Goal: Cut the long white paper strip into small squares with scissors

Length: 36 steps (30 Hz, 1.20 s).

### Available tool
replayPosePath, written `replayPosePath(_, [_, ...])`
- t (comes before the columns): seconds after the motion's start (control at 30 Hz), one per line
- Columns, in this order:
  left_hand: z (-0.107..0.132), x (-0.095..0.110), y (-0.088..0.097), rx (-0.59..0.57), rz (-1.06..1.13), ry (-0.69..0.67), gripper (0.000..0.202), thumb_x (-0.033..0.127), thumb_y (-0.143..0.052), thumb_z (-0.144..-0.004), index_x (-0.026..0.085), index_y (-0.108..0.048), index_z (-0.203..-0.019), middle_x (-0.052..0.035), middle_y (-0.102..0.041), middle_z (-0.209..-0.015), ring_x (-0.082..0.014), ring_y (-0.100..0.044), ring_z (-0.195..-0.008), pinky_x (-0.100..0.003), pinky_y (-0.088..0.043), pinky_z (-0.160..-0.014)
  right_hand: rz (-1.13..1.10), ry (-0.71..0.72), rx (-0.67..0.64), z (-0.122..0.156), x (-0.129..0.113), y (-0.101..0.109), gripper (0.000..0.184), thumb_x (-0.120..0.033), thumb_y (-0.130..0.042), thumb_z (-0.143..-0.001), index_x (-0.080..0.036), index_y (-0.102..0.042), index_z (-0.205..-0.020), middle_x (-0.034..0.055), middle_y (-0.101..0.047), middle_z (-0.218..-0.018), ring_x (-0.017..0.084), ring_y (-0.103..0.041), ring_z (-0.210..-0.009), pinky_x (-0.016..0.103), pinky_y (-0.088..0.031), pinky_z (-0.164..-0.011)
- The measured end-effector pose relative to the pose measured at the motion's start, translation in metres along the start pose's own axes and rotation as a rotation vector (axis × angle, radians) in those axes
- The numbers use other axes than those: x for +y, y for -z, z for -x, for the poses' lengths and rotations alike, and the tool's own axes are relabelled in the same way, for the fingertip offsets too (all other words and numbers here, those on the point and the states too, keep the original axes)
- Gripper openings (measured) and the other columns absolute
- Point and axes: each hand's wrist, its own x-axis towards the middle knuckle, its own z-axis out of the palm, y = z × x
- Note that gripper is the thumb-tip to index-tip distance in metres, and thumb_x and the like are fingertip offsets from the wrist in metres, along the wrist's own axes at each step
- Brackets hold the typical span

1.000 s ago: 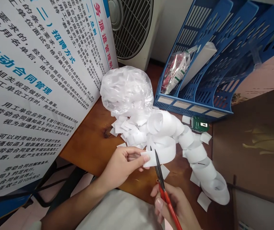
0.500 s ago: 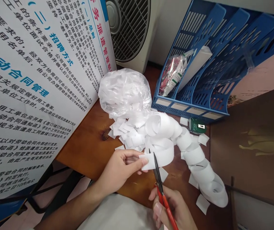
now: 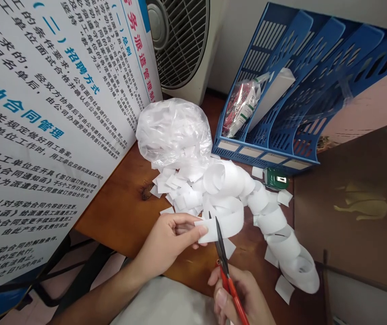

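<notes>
My left hand point(image 3: 171, 241) pinches the end of a white paper strip point(image 3: 227, 221) between thumb and fingers. The strip curls away behind the blades into long loose coils point(image 3: 276, 221) on the table. Red-handled scissors point(image 3: 225, 266) are in my right hand point(image 3: 237, 293), fingers wrapped round the handles. Their dark blades stand apart, with the strip between them just right of my left thumb. Beyond my hands lies a heap of small cut white pieces point(image 3: 179, 187), spilling from a clear plastic bag point(image 3: 174, 131) full of white pieces.
A blue file rack point(image 3: 264, 155) stands at the back right, holding a packet point(image 3: 242, 106). A green tape measure point(image 3: 276, 179) sits before it. A large printed board point(image 3: 44, 135) leans in from the left. Behind the bag is a fan point(image 3: 183, 45). The brown wooden table point(image 3: 112, 212) ends near my body.
The whole view has shifted slightly, so everything sits a little farther left. Both hands keep their hold, and the scissor blades remain apart around the strip.
</notes>
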Motion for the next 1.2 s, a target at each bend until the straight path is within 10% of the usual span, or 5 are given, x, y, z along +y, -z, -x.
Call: replayPosePath(1.2, [-0.002,-0.002,0.001,-0.052,0.014,0.004,0.021,0.033,-0.076,-0.088,0.019,-0.082,-0.102,-0.0026,-0.08,-0.077,-0.0128,-0.071,-0.069,-0.018,-0.056,-0.065,-0.182,-0.174,-0.087,-0.011,0.035,0.002,0.067,-0.076,-0.071,-0.069,-0.012,-0.053,-0.08,0.0018,-0.059,-0.058,0.009,-0.055,-0.041,0.017,-0.043,-0.041])
